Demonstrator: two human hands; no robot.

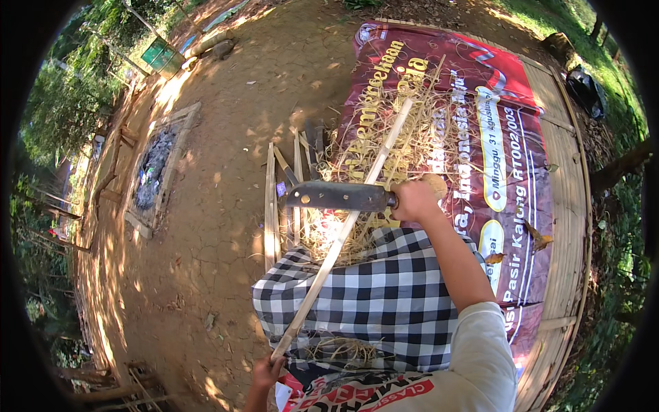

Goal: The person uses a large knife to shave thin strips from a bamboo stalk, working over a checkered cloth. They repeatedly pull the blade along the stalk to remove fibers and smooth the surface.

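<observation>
A long pale strip of bamboo (320, 272) runs slantwise from low left up over the shavings. Its near end is in my left hand (266, 371), the fingers closed around it. My right hand (416, 200) grips a machete (340, 196) with a pale wooden handle and a broad dark blade pointing left. The blade lies across the strip around its middle; whether the edge bites into it I cannot tell. Under the strip, a black-and-white checkered cloth (384, 295) covers my lap, with a small clump of shavings (343, 350) on it.
Curled shavings (384, 130) are heaped on a maroon printed banner (518, 275) spread over a bamboo platform (566, 206). Several bamboo strips (270, 213) lean left of the blade. Further left are a framed ash pit (156, 168) and a green drum (163, 57). A black bag (587, 93) lies at the far right.
</observation>
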